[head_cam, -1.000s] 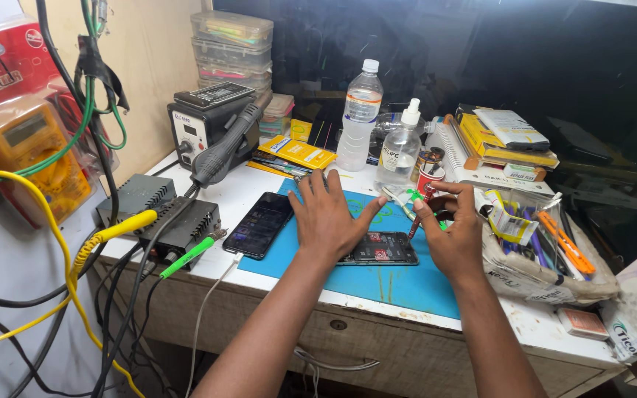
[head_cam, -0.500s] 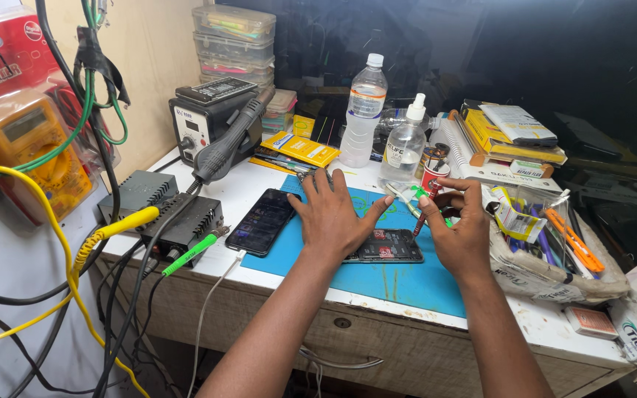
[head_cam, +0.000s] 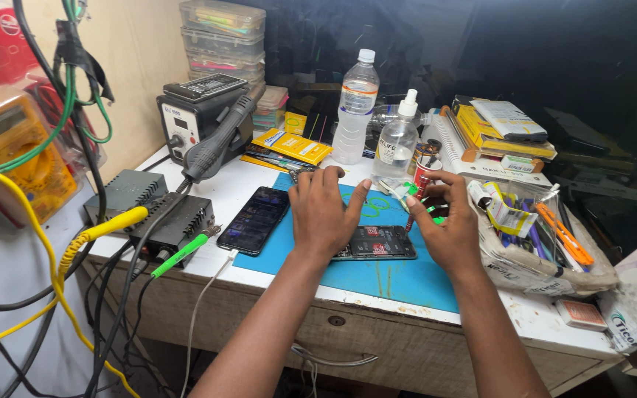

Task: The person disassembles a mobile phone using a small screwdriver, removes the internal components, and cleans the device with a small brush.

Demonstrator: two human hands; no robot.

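Blue mat (head_cam: 377, 280) covers the white bench (head_cam: 259, 173) in the head view. On it lies an opened phone (head_cam: 377, 242), its near left end under the left hand (head_cam: 324, 214), which rests flat with fingers spread. Just right, the right hand (head_cam: 447, 228) pinches a green-tipped screwdriver (head_cam: 413, 214) above the phone. Another dark phone (head_cam: 256, 220) lies left.

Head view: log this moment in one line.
left hand: flat on opened phone | right hand: pinching green-tipped tool | blue mat
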